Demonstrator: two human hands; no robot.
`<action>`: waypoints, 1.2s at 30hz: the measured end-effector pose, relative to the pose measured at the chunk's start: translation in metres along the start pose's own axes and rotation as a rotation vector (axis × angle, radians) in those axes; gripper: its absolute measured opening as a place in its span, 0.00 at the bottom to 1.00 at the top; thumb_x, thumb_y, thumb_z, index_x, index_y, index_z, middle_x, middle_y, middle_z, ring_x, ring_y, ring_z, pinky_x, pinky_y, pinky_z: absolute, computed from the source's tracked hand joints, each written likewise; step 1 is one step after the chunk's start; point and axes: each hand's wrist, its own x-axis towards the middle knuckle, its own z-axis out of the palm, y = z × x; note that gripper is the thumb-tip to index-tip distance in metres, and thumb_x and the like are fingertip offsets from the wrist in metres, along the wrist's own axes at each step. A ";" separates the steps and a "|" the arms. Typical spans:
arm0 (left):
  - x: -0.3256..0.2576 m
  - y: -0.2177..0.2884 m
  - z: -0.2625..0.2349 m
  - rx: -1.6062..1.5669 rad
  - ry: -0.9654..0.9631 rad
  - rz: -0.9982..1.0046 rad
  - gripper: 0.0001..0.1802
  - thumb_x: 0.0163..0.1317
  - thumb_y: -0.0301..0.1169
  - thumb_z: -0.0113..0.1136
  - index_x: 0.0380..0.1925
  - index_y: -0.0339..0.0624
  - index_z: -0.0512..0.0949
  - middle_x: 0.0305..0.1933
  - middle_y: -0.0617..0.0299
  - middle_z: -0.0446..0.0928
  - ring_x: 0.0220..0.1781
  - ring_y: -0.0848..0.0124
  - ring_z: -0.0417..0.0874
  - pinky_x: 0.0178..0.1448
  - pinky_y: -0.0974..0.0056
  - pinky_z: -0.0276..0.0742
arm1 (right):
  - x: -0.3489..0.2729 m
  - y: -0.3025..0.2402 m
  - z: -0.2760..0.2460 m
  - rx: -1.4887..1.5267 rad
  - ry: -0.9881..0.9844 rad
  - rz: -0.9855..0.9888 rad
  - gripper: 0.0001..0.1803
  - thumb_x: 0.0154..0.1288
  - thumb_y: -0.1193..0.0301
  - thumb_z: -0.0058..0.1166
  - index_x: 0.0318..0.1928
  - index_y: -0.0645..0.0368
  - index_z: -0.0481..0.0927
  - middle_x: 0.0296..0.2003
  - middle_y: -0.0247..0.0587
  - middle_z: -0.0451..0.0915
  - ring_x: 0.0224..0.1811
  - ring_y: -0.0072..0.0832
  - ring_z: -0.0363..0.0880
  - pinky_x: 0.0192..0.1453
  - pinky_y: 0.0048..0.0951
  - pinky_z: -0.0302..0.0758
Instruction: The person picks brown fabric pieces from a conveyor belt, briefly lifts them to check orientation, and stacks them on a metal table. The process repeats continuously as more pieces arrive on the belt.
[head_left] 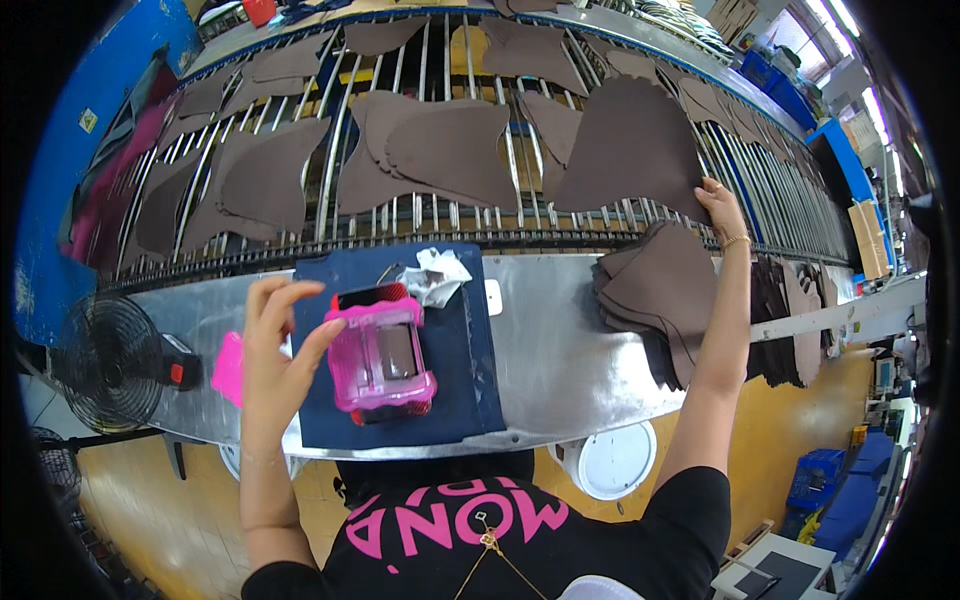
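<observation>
A broad, matte dark-brown panel (632,150), round-topped, is held over the barred metal rack (424,65) by the right hand (722,212), its grip closed on the lower right corner; by the left hand (275,350), fingers loosely parted, nothing is gripped.

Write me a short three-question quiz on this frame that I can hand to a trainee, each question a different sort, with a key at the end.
1. Multiple choice: what is the right hand holding by its edge?
A) a crumpled white wad
B) a large brown piece
C) a lidded white bucket

2. True or false: the pink-framed device is on the dark blue mat.

3. Fill the gap: the round black fan is to the ____ of the mat.

Key:
1. B, the large brown piece.
2. True; the left hand is beside the device, fingers apart.
3. Left.
</observation>
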 end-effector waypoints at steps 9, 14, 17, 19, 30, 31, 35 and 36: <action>-0.022 -0.041 -0.017 0.024 0.095 -0.244 0.20 0.52 0.22 0.65 0.46 0.38 0.75 0.43 0.64 0.66 0.28 0.79 0.63 0.34 0.74 0.63 | 0.109 0.097 0.038 -0.512 0.016 -0.029 0.22 0.60 0.74 0.58 0.56 0.65 0.76 0.49 0.47 0.81 0.49 0.34 0.81 0.55 0.32 0.73; -0.025 -0.042 -0.017 0.052 0.111 -0.268 0.24 0.53 0.23 0.65 0.52 0.39 0.73 0.46 0.64 0.67 0.28 0.80 0.64 0.33 0.76 0.65 | 0.098 0.094 0.075 -0.706 0.094 0.131 0.16 0.59 0.68 0.59 0.49 0.50 0.82 0.47 0.48 0.82 0.51 0.42 0.79 0.59 0.40 0.72; -0.021 -0.047 -0.012 0.041 0.085 -0.221 0.25 0.54 0.23 0.65 0.54 0.41 0.72 0.48 0.63 0.67 0.29 0.80 0.63 0.33 0.76 0.65 | 0.078 0.075 0.053 -0.566 0.311 0.017 0.15 0.62 0.67 0.55 0.49 0.49 0.82 0.45 0.48 0.82 0.50 0.41 0.80 0.56 0.40 0.72; -0.019 -0.051 -0.009 0.038 0.067 -0.172 0.25 0.55 0.24 0.65 0.55 0.42 0.72 0.49 0.63 0.68 0.29 0.80 0.63 0.32 0.76 0.65 | 0.050 0.065 0.032 -0.486 0.427 -0.163 0.15 0.66 0.65 0.50 0.50 0.53 0.81 0.44 0.48 0.83 0.47 0.42 0.81 0.52 0.36 0.75; -0.024 -0.072 -0.001 -0.164 -0.017 -0.173 0.25 0.58 0.24 0.63 0.57 0.41 0.71 0.50 0.63 0.68 0.29 0.81 0.63 0.34 0.75 0.65 | -0.220 0.112 0.006 -0.857 0.711 0.240 0.24 0.55 0.56 0.63 0.45 0.62 0.82 0.42 0.60 0.80 0.46 0.50 0.79 0.53 0.41 0.74; -0.023 -0.072 0.000 -0.161 -0.024 -0.144 0.25 0.58 0.24 0.63 0.57 0.41 0.71 0.50 0.63 0.68 0.29 0.81 0.63 0.35 0.75 0.64 | -0.227 0.103 0.019 -0.870 0.679 0.262 0.27 0.54 0.56 0.64 0.47 0.64 0.81 0.45 0.62 0.78 0.47 0.52 0.78 0.54 0.41 0.73; -0.018 -0.061 0.012 -0.201 -0.051 -0.105 0.26 0.58 0.25 0.63 0.57 0.40 0.70 0.50 0.63 0.68 0.30 0.80 0.62 0.37 0.74 0.63 | -0.238 0.087 0.030 -0.942 0.811 0.273 0.27 0.51 0.58 0.66 0.48 0.62 0.80 0.43 0.56 0.77 0.47 0.50 0.77 0.50 0.43 0.75; -0.020 -0.060 0.011 -0.180 -0.055 -0.087 0.26 0.58 0.26 0.63 0.57 0.41 0.70 0.51 0.62 0.68 0.29 0.79 0.62 0.36 0.73 0.63 | -0.240 0.079 0.034 -0.985 0.812 0.314 0.26 0.51 0.59 0.67 0.46 0.62 0.80 0.43 0.55 0.77 0.46 0.49 0.77 0.49 0.43 0.76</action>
